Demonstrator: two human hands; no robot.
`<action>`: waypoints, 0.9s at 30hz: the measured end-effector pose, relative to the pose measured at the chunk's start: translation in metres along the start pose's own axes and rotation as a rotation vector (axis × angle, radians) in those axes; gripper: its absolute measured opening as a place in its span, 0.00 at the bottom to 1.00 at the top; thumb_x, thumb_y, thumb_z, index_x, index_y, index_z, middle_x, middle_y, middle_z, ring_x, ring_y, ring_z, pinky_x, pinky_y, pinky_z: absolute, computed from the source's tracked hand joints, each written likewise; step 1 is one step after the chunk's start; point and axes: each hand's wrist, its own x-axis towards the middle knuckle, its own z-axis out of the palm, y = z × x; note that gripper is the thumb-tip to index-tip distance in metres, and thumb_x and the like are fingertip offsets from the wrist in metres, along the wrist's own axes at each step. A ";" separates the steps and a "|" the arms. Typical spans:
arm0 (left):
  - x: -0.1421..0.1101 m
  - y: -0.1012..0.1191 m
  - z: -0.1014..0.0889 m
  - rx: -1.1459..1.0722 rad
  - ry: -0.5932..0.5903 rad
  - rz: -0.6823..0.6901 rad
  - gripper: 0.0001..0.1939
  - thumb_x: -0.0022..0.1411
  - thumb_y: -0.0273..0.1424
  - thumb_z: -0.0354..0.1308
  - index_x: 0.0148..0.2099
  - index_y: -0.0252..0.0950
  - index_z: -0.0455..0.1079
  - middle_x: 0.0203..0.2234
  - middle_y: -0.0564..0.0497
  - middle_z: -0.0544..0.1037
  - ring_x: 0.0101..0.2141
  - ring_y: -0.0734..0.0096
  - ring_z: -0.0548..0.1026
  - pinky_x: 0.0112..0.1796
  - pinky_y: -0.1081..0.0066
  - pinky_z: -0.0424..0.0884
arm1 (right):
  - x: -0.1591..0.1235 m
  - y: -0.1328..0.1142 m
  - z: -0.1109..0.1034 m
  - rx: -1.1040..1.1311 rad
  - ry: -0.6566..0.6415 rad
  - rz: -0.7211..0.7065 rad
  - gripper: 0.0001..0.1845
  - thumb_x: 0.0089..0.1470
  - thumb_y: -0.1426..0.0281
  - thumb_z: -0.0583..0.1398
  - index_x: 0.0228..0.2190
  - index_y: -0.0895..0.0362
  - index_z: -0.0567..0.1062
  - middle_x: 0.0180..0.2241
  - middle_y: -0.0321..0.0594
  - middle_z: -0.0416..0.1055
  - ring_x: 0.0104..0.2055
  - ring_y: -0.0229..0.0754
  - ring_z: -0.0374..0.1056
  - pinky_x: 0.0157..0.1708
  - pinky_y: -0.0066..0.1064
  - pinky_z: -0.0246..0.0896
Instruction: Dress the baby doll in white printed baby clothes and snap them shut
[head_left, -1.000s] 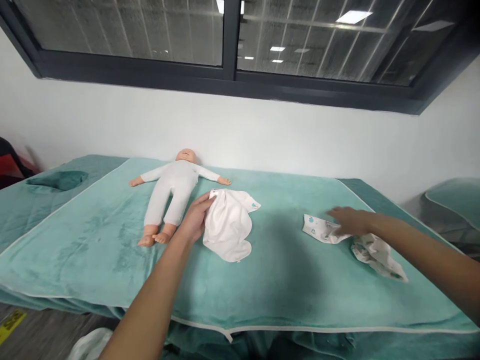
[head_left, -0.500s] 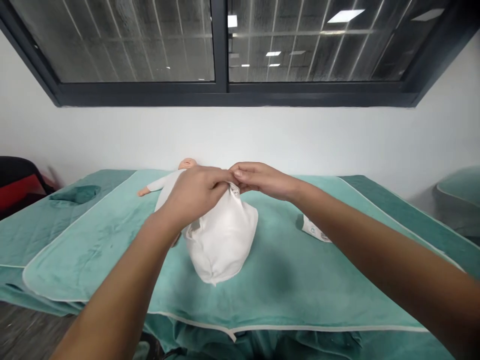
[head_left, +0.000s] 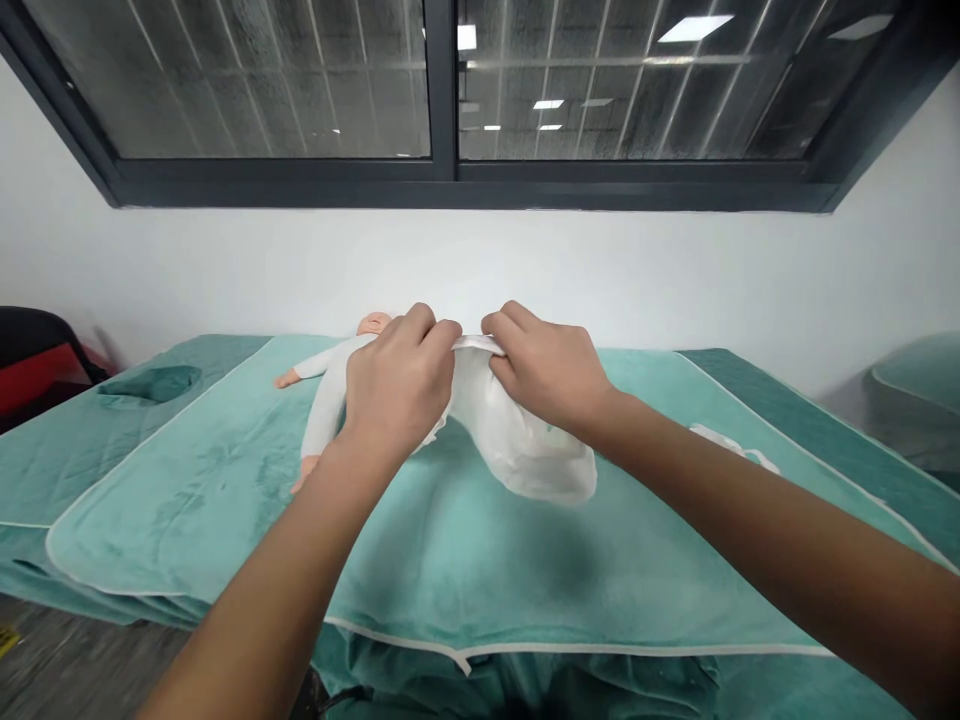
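Both hands are raised over the middle of the bed, pinching the edge of a small white baby garment [head_left: 525, 450]. My left hand [head_left: 405, 380] grips the edge on the left, fingers curled. A short way to the right, my right hand [head_left: 551, 370] is closed on the same edge, so a short band stretches between the two. The soft cloth hangs below and to the right, above the green cover. Behind my left hand lies a baby doll [head_left: 324, 405] in a white suit, on its back; my hand and forearm hide much of it.
The bed has a green plush cover [head_left: 187, 480] with pale piping. Another white cloth piece [head_left: 724, 440] lies at the right, partly behind my right forearm. A white wall [head_left: 637, 270] and a dark-framed window [head_left: 442, 180] stand behind. A black and red object [head_left: 45, 360] is at far left.
My right hand has come from the patterned cloth at the right to the white garment in my left hand. Both hands then spread slightly apart along its edge, and the cloth swung right.
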 end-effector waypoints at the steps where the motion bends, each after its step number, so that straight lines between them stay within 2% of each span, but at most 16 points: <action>1: -0.001 -0.001 0.002 -0.025 -0.003 -0.020 0.14 0.63 0.26 0.48 0.45 0.40 0.73 0.40 0.48 0.74 0.34 0.66 0.73 0.27 0.70 0.58 | 0.000 0.003 0.001 -0.030 -0.017 0.017 0.11 0.59 0.72 0.50 0.42 0.54 0.69 0.42 0.43 0.69 0.29 0.40 0.62 0.24 0.33 0.38; 4: -0.004 -0.010 0.011 -0.080 -0.056 -0.121 0.16 0.59 0.23 0.50 0.46 0.41 0.71 0.43 0.49 0.73 0.35 0.65 0.73 0.26 0.68 0.59 | -0.001 0.017 0.012 -0.075 -0.145 0.072 0.10 0.57 0.75 0.51 0.40 0.56 0.69 0.41 0.45 0.69 0.30 0.41 0.64 0.23 0.33 0.41; 7: -0.009 -0.020 0.023 -0.026 -0.112 -0.202 0.20 0.55 0.20 0.49 0.47 0.42 0.71 0.44 0.47 0.73 0.38 0.61 0.73 0.26 0.67 0.58 | -0.007 0.033 0.026 -0.102 -0.234 0.064 0.14 0.54 0.80 0.51 0.40 0.55 0.70 0.41 0.46 0.71 0.37 0.45 0.65 0.24 0.32 0.45; 10: -0.013 -0.028 0.029 0.056 -0.084 -0.206 0.21 0.53 0.19 0.49 0.46 0.41 0.71 0.45 0.44 0.72 0.43 0.55 0.72 0.28 0.65 0.61 | -0.016 0.049 0.035 -0.081 -0.187 0.087 0.18 0.51 0.82 0.51 0.40 0.55 0.71 0.43 0.47 0.72 0.44 0.49 0.65 0.27 0.33 0.51; 14: -0.011 -0.039 0.029 0.045 -0.033 -0.221 0.20 0.53 0.18 0.49 0.44 0.40 0.72 0.43 0.43 0.75 0.44 0.52 0.72 0.35 0.61 0.65 | -0.024 0.079 0.038 0.207 -0.158 0.295 0.19 0.49 0.80 0.51 0.38 0.53 0.73 0.41 0.40 0.75 0.41 0.46 0.68 0.33 0.32 0.56; 16: -0.008 -0.047 0.028 -0.003 -0.101 -0.298 0.19 0.53 0.19 0.48 0.42 0.40 0.72 0.37 0.45 0.77 0.39 0.54 0.74 0.33 0.62 0.64 | -0.025 0.097 0.038 0.312 -0.174 0.384 0.16 0.48 0.78 0.51 0.35 0.53 0.75 0.37 0.38 0.76 0.38 0.45 0.69 0.33 0.31 0.58; 19: 0.001 -0.059 0.035 0.010 -0.258 -0.393 0.15 0.53 0.21 0.49 0.38 0.40 0.73 0.28 0.45 0.77 0.32 0.53 0.74 0.30 0.63 0.63 | -0.019 0.125 0.039 0.229 -0.306 0.360 0.13 0.46 0.76 0.53 0.31 0.54 0.76 0.34 0.41 0.76 0.37 0.46 0.70 0.33 0.32 0.58; 23: 0.010 -0.065 0.069 0.044 -0.390 -0.369 0.14 0.54 0.21 0.49 0.39 0.38 0.73 0.31 0.40 0.78 0.35 0.48 0.76 0.32 0.61 0.65 | -0.008 0.145 0.054 0.014 -0.646 0.281 0.10 0.45 0.76 0.56 0.28 0.56 0.76 0.38 0.44 0.77 0.39 0.47 0.71 0.36 0.33 0.61; 25: 0.006 -0.056 0.095 0.011 -0.412 -0.374 0.16 0.57 0.21 0.48 0.43 0.36 0.73 0.36 0.37 0.78 0.39 0.46 0.76 0.35 0.58 0.67 | -0.010 0.139 0.069 -0.049 -0.676 0.307 0.10 0.46 0.76 0.57 0.32 0.57 0.77 0.40 0.48 0.77 0.41 0.49 0.71 0.39 0.36 0.62; 27: -0.009 -0.037 0.123 -0.027 -0.377 -0.364 0.20 0.59 0.20 0.45 0.51 0.33 0.71 0.45 0.33 0.75 0.47 0.43 0.73 0.40 0.54 0.68 | -0.018 0.118 0.091 -0.088 -0.620 0.338 0.14 0.50 0.76 0.57 0.39 0.59 0.77 0.41 0.54 0.76 0.46 0.54 0.70 0.43 0.41 0.62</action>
